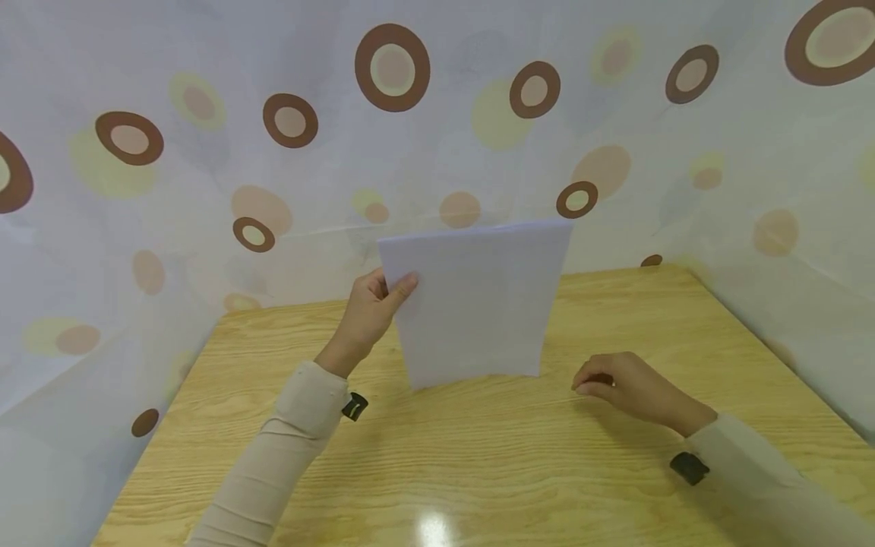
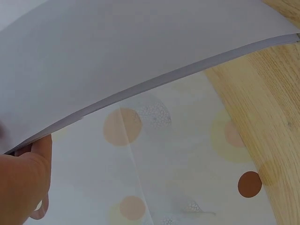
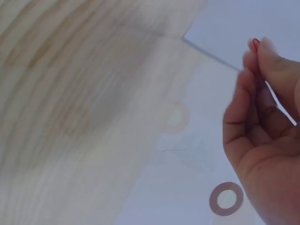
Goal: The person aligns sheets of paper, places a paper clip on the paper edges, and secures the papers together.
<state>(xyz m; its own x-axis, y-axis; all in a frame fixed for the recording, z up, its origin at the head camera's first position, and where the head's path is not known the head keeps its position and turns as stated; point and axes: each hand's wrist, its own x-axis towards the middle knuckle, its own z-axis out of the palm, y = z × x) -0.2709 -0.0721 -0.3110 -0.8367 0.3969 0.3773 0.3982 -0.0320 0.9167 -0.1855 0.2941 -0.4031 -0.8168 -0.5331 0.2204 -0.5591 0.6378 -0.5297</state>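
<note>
Nearest the camera, two cream-coloured long sleeves (image 1: 287, 448) reach out over the light wooden desk (image 1: 478, 471), each with a small black clip at the wrist. The right hand (image 1: 632, 389) hovers low over the desk, just right of the sheets, its fingers curled inward; in the right wrist view the thumb and fingers (image 3: 255, 61) pinch a thin, small object with a reddish tip, too blurred to identify. Further out, the left hand (image 1: 369, 311) is raised above the desk and its grip is closed on the left edge of a thin stack of plain white paper sheets (image 1: 478, 300), thumb in front and fingers behind. The stack stands nearly upright, its lower edge just at the desk surface near the middle. Behind everything hangs a pale curtain printed with brown rings and tan and yellow circles (image 1: 393, 68), enclosing the desk on three sides.
</note>
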